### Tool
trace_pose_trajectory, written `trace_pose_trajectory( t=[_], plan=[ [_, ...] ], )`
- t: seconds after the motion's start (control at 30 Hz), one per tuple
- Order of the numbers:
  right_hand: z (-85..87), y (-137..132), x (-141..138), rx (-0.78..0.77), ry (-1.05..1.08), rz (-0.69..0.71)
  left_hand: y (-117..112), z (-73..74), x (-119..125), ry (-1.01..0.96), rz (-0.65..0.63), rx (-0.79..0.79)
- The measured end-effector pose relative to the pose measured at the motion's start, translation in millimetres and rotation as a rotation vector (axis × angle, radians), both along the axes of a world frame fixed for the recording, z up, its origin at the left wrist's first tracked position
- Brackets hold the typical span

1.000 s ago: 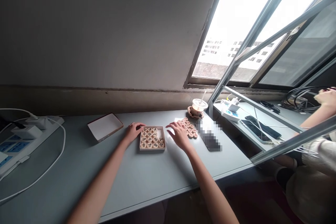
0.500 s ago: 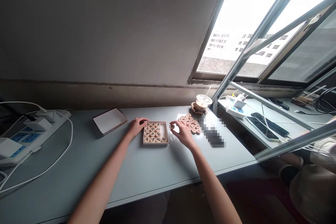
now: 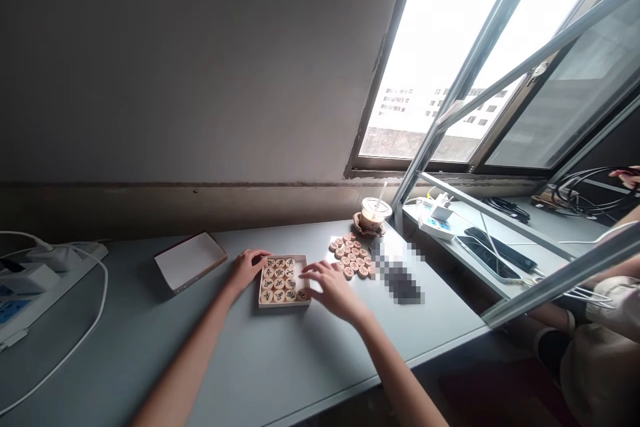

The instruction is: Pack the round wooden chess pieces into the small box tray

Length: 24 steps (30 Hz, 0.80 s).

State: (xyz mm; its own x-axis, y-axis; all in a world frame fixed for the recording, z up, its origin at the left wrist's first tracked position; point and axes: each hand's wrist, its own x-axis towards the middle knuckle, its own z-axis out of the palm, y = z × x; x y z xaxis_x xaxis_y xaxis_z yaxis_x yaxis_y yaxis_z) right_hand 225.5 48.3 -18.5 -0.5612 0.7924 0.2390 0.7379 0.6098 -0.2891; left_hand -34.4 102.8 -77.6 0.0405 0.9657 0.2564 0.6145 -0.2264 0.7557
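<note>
A small open box [image 3: 284, 305] filled with round wooden chess pieces lies on the grey desk [image 3: 260, 360]. My left hand [image 3: 244, 268] grips the box's left edge, fingers curled on it. My right hand [image 3: 327, 287] reaches over the box's right side with fingertips pinched together on a chess piece. A pile of loose chess pieces [image 3: 353, 255] lies just right of the box, behind my right hand.
The box lid [image 3: 190, 261] lies left of the box. An iced drink cup [image 3: 374, 212] stands by the wall. A blurred dark object [image 3: 400, 275] is beside the pile. A power strip [image 3: 30, 277] with cable sits far left. An open window frame [image 3: 550, 273] and another person [image 3: 600, 347] are at right.
My right hand picked a piece from the loose pile and carried it left over the box. My left hand stayed on the box's edge. The view shifted slightly.
</note>
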Motion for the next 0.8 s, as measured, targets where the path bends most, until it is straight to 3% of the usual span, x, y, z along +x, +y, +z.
trace_pose_trajectory(
  t=[0.17,0.4,0.53,0.7,0.8],
  plan=[
    [1.8,-6,-17,-0.062,-0.091,0.008,3,-6.5,-3,-0.015,-0.013,0.019],
    [-4.4,1,-1,-0.169,0.216,-0.076,6,-7.3,-3,0.002,-0.020,0.016],
    [-7.9,16,22,-0.111,0.144,-0.209,4,-4.6,-2,0.005,-0.018,0.010],
    [-21.1,26,53,0.132,-0.078,-0.382,5,-4.6,-3,0.008,-0.025,0.016],
    [-26.9,27,62,0.117,-0.026,-0.416,5,-4.2,-2,0.010,-0.032,0.009]
  ],
)
